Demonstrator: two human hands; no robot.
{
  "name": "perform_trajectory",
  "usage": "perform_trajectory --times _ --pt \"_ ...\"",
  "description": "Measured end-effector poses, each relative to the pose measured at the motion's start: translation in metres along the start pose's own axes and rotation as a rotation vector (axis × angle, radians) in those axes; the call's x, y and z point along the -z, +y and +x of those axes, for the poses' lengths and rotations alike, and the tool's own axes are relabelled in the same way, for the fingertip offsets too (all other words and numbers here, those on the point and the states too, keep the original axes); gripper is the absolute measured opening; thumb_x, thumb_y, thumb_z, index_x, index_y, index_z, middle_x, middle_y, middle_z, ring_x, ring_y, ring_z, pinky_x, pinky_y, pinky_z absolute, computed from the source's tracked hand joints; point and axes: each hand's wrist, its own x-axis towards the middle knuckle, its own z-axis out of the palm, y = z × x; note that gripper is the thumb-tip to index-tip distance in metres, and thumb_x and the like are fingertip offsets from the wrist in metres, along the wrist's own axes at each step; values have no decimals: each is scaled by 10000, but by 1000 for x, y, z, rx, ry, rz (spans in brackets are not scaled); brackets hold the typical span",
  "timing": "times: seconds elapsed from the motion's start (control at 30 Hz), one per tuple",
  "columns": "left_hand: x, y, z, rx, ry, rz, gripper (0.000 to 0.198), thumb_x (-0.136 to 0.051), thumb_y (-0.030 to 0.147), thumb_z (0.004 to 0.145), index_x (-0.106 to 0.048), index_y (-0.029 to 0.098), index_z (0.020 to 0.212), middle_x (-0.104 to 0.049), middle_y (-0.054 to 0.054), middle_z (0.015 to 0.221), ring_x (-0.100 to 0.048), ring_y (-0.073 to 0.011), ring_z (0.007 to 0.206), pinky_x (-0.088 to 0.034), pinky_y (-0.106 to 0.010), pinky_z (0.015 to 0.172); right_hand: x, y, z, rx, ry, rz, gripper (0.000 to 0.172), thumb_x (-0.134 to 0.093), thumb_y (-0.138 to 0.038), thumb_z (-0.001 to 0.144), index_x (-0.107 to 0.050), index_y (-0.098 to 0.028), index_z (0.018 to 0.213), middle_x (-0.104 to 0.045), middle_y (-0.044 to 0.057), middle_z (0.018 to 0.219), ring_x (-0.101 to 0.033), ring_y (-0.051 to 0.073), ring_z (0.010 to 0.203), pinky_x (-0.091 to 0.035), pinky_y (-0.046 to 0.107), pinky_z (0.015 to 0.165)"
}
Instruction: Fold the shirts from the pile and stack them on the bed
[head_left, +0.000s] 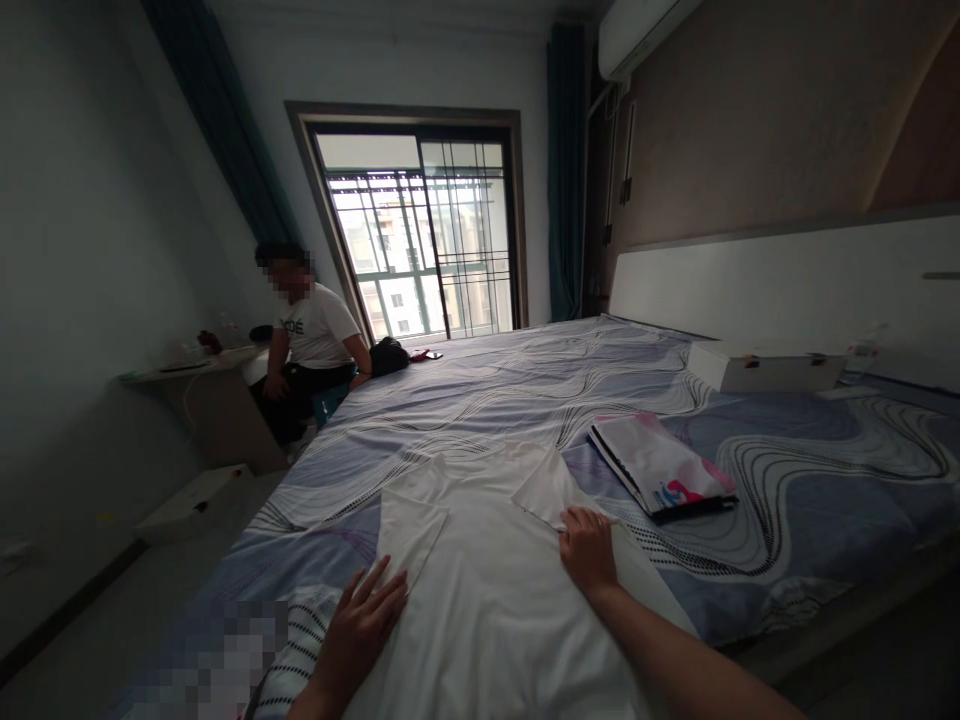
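Observation:
A white short-sleeved shirt (502,570) lies spread on the patterned bedsheet, its collar pointing away from me and its sleeves folded inward. On the shirt's left edge, just below the left sleeve, rests my left hand (367,610), palm down with the fingers apart. My right hand (589,548) is at the right sleeve's edge, its fingers curled together on the white fabric. To the right of the shirt lies a folded pink and white packet (660,465) with a black edge.
The bed (480,400) fills the middle. A white box (765,365) stands near the headboard. At the bed's far left a person (315,330) sits beside a small desk (225,370), near a black bag (390,355). Another white box (195,500) is on the floor.

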Motion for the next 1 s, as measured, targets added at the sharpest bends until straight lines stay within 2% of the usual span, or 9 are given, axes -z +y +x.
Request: perform_trajectory --times 0.13,0.33,0.43,0.5,0.57,0.63,0.77,0.9,1.0 --pt "5 1 -1 -21 -6 -8 263 -612 253 906 -682 292 1156 -733 45 1224 -614 -235 1241 -362 -407 1111 -5 2 1 4 -19 -14 329 -525 -148 892 -701 -216 1162 -668 77 1302 -514 247 1259 -200 411 1147" --pt "1 11 7 89 -56 -53 224 -633 304 875 -688 283 1092 -726 6 1238 -575 -262 1289 -384 -448 1114 -7 3 0 -25 -32 -4 352 -490 -138 913 -700 -180 1193 -641 100 1359 -486 262 1302 -179 436 1160" --pt "-16 25 36 269 -153 -85 311 -568 302 900 -658 249 1192 -705 -46 1274 -566 -260 1301 -443 -434 1077 -6 4 -1 -24 -24 13 368 -471 -136 923 -694 -171 1213 -640 108 1361 -484 264 1305 -166 450 1168" --pt "-30 35 64 460 -293 -99 375 -548 265 890 -627 211 1253 -665 -87 1334 -542 -260 1328 -456 -413 1072 -5 5 -1 -15 -25 18 373 -468 -138 925 -692 -166 1222 -643 113 1357 -490 268 1301 -169 462 1169" --pt "-42 42 91 648 -454 -96 370 -536 221 875 -634 168 1228 -638 -135 1357 -531 -280 1335 -451 -418 1069 -4 5 0 -7 -34 15 379 -469 -138 921 -691 -161 1227 -644 116 1356 -494 276 1299 -176 474 1167" --pt "-50 45 114 753 -546 -89 297 -494 181 881 -669 139 1118 -668 -179 1278 -533 -322 1321 -441 -468 1055 -3 5 0 -3 -42 10 384 -469 -136 916 -691 -159 1228 -642 119 1358 -495 281 1300 -181 479 1165" --pt "-59 43 142 757 -548 -92 331 -359 117 922 -678 100 1010 -707 -233 1118 -502 -362 1339 -381 -531 1073 -2 5 0 0 -45 17 389 -460 -139 916 -693 -160 1226 -639 128 1359 -500 287 1293 -185 475 1161" --pt "-62 42 154 703 -546 -156 296 -395 204 955 -678 167 1035 -697 -157 1218 -490 -262 1363 -366 -405 1110 -3 6 0 2 -48 37 396 -458 -138 914 -692 -162 1233 -636 133 1363 -494 293 1296 -177 474 1163" --pt "-56 35 148 747 -547 -162 306 -404 288 967 -670 203 1090 -667 -110 1301 -494 -228 1350 -364 -361 1104 -2 7 0 0 -57 41 400 -454 -136 918 -685 -156 1243 -631 131 1370 -488 291 1301 -170 477 1167"
